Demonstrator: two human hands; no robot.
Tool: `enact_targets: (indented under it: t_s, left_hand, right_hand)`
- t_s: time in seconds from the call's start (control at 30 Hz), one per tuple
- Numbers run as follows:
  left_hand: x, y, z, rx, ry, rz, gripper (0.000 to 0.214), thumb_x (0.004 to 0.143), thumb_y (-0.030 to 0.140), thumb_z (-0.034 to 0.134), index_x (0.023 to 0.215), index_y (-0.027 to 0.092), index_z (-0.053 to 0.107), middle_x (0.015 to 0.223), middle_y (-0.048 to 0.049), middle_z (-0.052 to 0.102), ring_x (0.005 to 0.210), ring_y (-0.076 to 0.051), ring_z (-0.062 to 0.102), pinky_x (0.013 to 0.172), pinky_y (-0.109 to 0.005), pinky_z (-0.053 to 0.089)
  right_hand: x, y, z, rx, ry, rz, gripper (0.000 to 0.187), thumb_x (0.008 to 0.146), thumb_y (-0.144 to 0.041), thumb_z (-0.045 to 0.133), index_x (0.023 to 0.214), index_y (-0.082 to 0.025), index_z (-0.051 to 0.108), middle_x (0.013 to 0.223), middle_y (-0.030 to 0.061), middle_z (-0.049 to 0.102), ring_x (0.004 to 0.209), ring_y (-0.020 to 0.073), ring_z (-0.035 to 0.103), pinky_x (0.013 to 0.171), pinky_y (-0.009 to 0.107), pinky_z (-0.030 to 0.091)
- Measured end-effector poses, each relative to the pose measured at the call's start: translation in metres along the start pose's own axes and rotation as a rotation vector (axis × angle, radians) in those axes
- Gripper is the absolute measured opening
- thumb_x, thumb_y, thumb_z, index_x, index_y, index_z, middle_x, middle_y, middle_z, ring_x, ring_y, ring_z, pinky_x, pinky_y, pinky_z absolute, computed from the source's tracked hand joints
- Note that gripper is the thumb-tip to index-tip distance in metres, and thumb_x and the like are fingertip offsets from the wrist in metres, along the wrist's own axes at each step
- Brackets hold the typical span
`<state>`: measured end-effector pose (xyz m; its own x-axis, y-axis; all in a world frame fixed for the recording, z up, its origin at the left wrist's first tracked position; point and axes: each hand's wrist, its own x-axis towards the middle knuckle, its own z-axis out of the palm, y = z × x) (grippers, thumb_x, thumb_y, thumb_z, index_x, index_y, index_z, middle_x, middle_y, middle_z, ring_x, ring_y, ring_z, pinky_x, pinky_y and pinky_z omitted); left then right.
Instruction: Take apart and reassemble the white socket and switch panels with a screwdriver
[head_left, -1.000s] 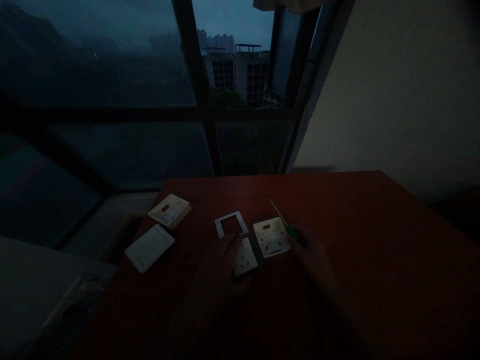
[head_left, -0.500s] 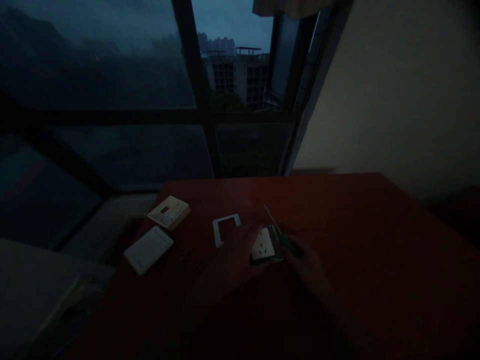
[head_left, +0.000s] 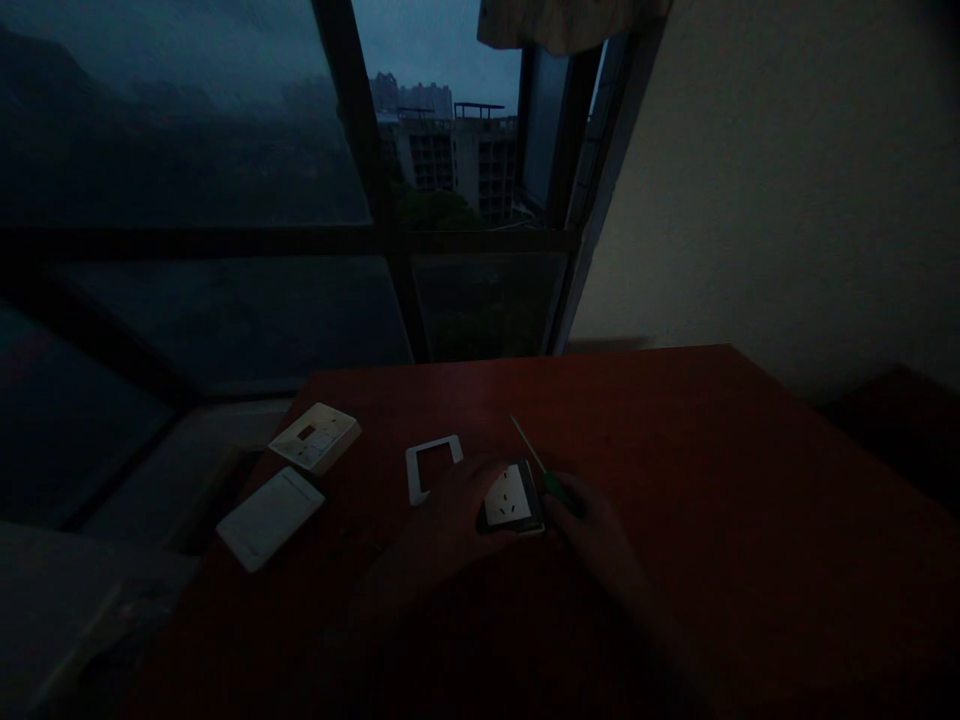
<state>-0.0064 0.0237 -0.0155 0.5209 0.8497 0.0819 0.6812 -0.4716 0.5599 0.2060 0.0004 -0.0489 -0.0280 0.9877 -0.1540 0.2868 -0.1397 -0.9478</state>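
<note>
A wall socket [head_left: 510, 497] with a white slotted face and dark surround lies at the middle of the table. My left hand [head_left: 454, 505] is closed around its left side, fingers over the top edge and thumb by the lower edge. In my right hand [head_left: 596, 520] is a screwdriver [head_left: 556, 490] with a green handle, its thin shaft pointing up and left, away from the socket. The right fingers are beside the socket's right edge; dim light hides whether they touch it. Just left of the socket lies a white faceplate frame [head_left: 414, 474], partly behind my left hand.
A white mounting box [head_left: 330, 440] and a white blank plate [head_left: 270, 518] lie near the left edge of the reddish-brown table [head_left: 712, 480]. Small dark bits near my left wrist are too dim to name. A window [head_left: 225, 320] and a pale wall [head_left: 772, 200] stand behind.
The whole view has shifted, so everything sits a little further left and lower. Both hands keep their hold on the socket and the screwdriver.
</note>
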Motion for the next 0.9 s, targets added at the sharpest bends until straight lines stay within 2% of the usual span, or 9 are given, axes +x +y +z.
enact_targets:
  t_s: [0.07, 0.2, 0.27, 0.4, 0.53, 0.77, 0.9]
  left_hand:
    - [0.0003, -0.0017, -0.0013, -0.016, -0.028, 0.001, 0.076, 0.069, 0.035, 0.077, 0.135, 0.024, 0.041, 0.138, -0.0083, 0.047, 0.126, -0.029, 0.045, 0.105, -0.045, 0.038]
    - [0.0000, -0.0034, -0.0014, -0.033, -0.025, 0.019, 0.076, 0.069, 0.034, 0.077, 0.136, 0.025, 0.041, 0.140, -0.0080, 0.047, 0.128, -0.028, 0.044, 0.107, -0.045, 0.036]
    - [-0.0002, -0.0036, -0.0013, -0.041, -0.028, 0.035, 0.077, 0.070, 0.033, 0.077, 0.137, 0.026, 0.040, 0.142, -0.0072, 0.044, 0.129, -0.027, 0.042, 0.108, -0.044, 0.035]
    - [-0.0005, -0.0045, -0.0015, -0.043, -0.081, 0.034, 0.080, 0.069, 0.034, 0.078, 0.139, 0.028, 0.038, 0.147, -0.0076, 0.039, 0.132, -0.029, 0.039, 0.108, -0.046, 0.035]
    - [-0.0022, -0.0079, 0.0010, -0.051, -0.073, 0.020, 0.080, 0.070, 0.034, 0.077, 0.139, 0.026, 0.038, 0.148, -0.0089, 0.036, 0.133, -0.029, 0.037, 0.109, -0.046, 0.034]
    - [-0.0041, -0.0106, 0.0046, -0.072, -0.053, 0.001, 0.076, 0.072, 0.034, 0.074, 0.139, 0.027, 0.038, 0.149, -0.0080, 0.036, 0.134, -0.028, 0.038, 0.109, -0.046, 0.034]
    - [-0.0034, -0.0093, 0.0047, -0.081, -0.050, -0.010, 0.076, 0.072, 0.033, 0.074, 0.139, 0.025, 0.039, 0.148, -0.0091, 0.038, 0.133, -0.028, 0.039, 0.109, -0.046, 0.035]
  right_hand:
    - [0.0001, 0.0006, -0.0003, 0.000, -0.012, -0.003, 0.042, 0.084, -0.045, 0.050, 0.114, -0.017, 0.058, 0.085, 0.0050, 0.070, 0.065, 0.0186, 0.066, 0.057, 0.029, 0.052]
    - [0.0009, 0.0010, -0.0010, -0.021, 0.023, -0.064, 0.039, 0.082, -0.043, 0.055, 0.110, -0.018, 0.062, 0.101, 0.0075, 0.071, 0.086, 0.0219, 0.067, 0.073, 0.032, 0.054]
    - [0.0011, 0.0005, -0.0009, -0.018, 0.029, -0.071, 0.038, 0.082, -0.042, 0.055, 0.110, -0.018, 0.063, 0.101, 0.0081, 0.071, 0.090, 0.0229, 0.067, 0.076, 0.033, 0.053]
    - [0.0010, 0.0012, -0.0004, 0.001, 0.037, -0.074, 0.036, 0.082, -0.042, 0.056, 0.109, -0.019, 0.063, 0.099, 0.0076, 0.072, 0.088, 0.0243, 0.068, 0.075, 0.035, 0.054]
    - [0.0016, 0.0031, -0.0005, -0.015, 0.020, -0.050, 0.039, 0.082, -0.043, 0.055, 0.112, -0.019, 0.062, 0.099, 0.0073, 0.072, 0.084, 0.0234, 0.069, 0.071, 0.033, 0.055]
    - [0.0033, 0.0052, 0.0002, -0.045, 0.036, -0.064, 0.038, 0.081, -0.042, 0.055, 0.111, -0.019, 0.063, 0.106, 0.0075, 0.070, 0.097, 0.0253, 0.066, 0.078, 0.035, 0.054]
    - [0.0030, 0.0052, 0.0000, -0.037, -0.007, -0.029, 0.041, 0.082, -0.043, 0.053, 0.114, -0.019, 0.060, 0.104, 0.0069, 0.071, 0.087, 0.0241, 0.068, 0.068, 0.033, 0.055]
